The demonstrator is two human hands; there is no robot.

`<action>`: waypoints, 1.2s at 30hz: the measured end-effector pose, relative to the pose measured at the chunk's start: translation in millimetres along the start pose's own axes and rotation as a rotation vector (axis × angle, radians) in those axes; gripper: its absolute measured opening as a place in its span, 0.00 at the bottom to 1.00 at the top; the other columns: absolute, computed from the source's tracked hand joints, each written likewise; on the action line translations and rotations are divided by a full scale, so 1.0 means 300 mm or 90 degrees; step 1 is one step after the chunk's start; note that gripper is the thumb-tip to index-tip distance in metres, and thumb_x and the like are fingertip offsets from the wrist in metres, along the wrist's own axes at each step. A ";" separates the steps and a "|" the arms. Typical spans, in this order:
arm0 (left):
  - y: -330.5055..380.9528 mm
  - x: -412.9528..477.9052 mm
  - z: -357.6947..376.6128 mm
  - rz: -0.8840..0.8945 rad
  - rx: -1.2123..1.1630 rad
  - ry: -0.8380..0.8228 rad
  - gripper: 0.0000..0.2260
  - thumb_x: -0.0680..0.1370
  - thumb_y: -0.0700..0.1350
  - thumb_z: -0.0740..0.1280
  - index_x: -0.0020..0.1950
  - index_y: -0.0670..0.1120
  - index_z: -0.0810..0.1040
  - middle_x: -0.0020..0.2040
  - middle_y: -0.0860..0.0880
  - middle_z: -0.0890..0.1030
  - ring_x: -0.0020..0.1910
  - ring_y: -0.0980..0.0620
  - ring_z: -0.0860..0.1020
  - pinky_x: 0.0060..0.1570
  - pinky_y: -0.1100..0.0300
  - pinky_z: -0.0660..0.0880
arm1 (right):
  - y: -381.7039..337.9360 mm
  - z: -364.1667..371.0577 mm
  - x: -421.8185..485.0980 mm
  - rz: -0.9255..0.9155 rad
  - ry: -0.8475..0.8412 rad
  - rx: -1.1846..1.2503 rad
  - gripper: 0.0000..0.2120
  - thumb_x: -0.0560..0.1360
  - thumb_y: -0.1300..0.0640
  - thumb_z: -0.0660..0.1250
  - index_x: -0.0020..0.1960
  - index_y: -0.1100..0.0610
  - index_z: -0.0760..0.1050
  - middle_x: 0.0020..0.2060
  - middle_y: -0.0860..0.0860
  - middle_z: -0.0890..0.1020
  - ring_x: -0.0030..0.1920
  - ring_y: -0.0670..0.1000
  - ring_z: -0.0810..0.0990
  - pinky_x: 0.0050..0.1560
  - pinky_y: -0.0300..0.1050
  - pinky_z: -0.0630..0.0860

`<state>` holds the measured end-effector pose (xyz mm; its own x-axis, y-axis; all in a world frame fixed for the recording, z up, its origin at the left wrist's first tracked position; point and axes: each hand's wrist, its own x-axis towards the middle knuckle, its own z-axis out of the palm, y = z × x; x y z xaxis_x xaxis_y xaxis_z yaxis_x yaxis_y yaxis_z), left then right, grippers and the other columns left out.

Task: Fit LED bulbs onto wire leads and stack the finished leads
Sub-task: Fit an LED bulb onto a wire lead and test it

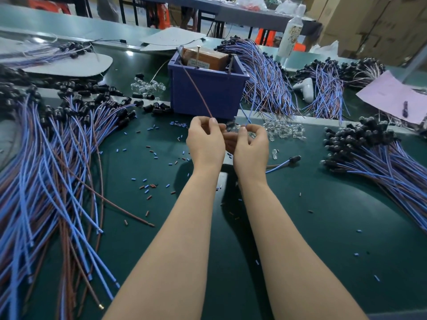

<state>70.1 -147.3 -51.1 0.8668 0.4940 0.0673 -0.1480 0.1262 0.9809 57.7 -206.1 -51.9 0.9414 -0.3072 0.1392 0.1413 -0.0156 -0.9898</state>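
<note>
- Head view: a green table (312,227) carries a sprawling pile of leads (46,169) at left and a stacked bundle (381,155) at right.
- Purple bin (208,93) stands behind the hands.
- Left hand (204,142) pinches a brown wire (196,88); right hand (250,146) pinches a blue wire (253,105).
- Clear LED bulbs (285,132) lie just beyond the right hand.

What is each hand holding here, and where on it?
The left hand pinches the brown wire near its lower end; the right hand pinches the blue wire near its lower end. Whether a bulb is also held cannot be told.
</note>
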 end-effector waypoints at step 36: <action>0.152 -0.019 -0.004 0.177 0.017 -0.210 0.07 0.80 0.41 0.63 0.47 0.44 0.80 0.42 0.51 0.80 0.36 0.63 0.75 0.39 0.67 0.71 | -0.128 -0.073 0.001 -0.242 -0.189 -0.409 0.07 0.74 0.65 0.62 0.47 0.60 0.78 0.40 0.52 0.75 0.40 0.52 0.72 0.42 0.43 0.66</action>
<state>57.9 -143.2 -7.0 0.9020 0.2043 0.3805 -0.3893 0.0033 0.9211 45.9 -226.6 -14.5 0.9195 0.0937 0.3817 0.3491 -0.6406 -0.6839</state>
